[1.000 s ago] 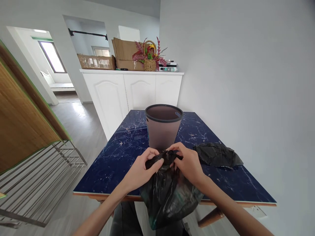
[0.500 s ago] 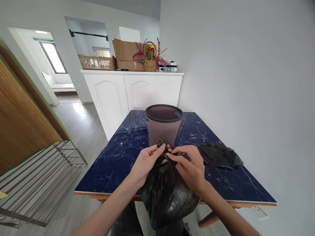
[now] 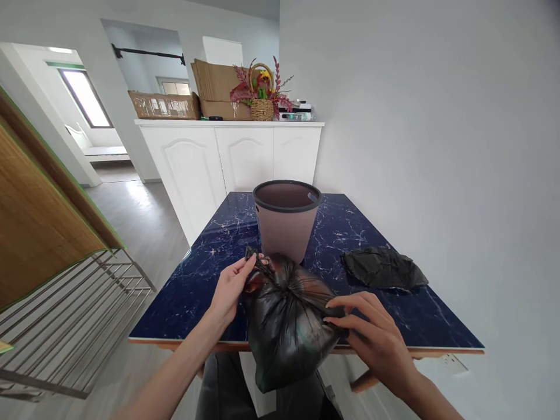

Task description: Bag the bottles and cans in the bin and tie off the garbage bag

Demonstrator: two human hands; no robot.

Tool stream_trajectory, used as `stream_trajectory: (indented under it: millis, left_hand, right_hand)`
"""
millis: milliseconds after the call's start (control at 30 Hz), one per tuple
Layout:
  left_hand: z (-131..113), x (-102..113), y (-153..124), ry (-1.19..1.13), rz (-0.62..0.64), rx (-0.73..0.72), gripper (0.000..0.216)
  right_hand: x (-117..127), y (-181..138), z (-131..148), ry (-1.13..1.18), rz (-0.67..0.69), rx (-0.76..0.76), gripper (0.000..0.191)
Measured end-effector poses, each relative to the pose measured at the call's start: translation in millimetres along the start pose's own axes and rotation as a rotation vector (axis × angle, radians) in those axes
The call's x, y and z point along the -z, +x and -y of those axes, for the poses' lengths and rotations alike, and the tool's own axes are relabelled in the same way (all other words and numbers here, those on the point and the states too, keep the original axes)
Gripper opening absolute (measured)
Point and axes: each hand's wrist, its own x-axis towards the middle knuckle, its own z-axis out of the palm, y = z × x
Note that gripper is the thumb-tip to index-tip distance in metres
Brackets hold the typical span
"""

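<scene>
A full black rubbish bag (image 3: 284, 326) hangs at the near edge of the dark blue marble table (image 3: 210, 280). My left hand (image 3: 230, 289) pinches one twisted end of the bag's neck up and to the left. On the other side, my right hand (image 3: 371, 335) pinches the opposite end, pulled down to the right. The neck is drawn tight between the two hands. Just behind the bag stands a taupe waste bin (image 3: 286, 219) with a dark rim, upright and unlined.
A second, flat black bag (image 3: 382, 268) lies on the table to the right. White cabinets (image 3: 227, 157) at the back carry cardboard boxes and a flower basket (image 3: 261, 99). A metal rack (image 3: 65, 326) and wooden panel stand left. A white wall runs along the right.
Both hands were together at the top of the bag; now they have pulled apart, left up-left and right down-right, drawing the neck tight.
</scene>
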Motion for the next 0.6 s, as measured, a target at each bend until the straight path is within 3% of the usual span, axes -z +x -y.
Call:
stream_trajectory:
  millis: [133, 167, 267, 433, 500, 600]
  left_hand:
    - [6.0, -9.1, -3.1, -0.087, -0.026, -0.041, 0.050]
    - [6.2, -11.9, -3.9, -0.105, -0.030, -0.050, 0.050]
    - [5.4, -17.5, -5.7, -0.115, -0.033, -0.068, 0.048]
    - [1.8, -12.5, -12.7, -0.002, -0.007, -0.110, 0.048]
    - [0.0, -5.2, -15.5, 0.079, 0.033, -0.125, 0.050]
    - [0.4, 9.7, -13.7, 0.162, 0.071, -0.244, 0.054]
  right_hand:
    - [1.1, 18.8, 18.0, 0.072, 0.084, -0.169, 0.004]
    - [-3.1, 26.8, 23.1, 0.062, 0.107, -0.185, 0.013]
    - [-26.5, 51.9, 31.6, -0.103, 0.147, -0.138, 0.036]
    - [-56.3, 74.4, 25.8, -0.346, 0.248, -0.010, 0.007]
    - [-48.9, 73.0, 21.6, -0.312, 0.238, 0.015, 0.012]
    - [-17.6, 67.0, 12.4, -0.141, 0.174, -0.024, 0.014]
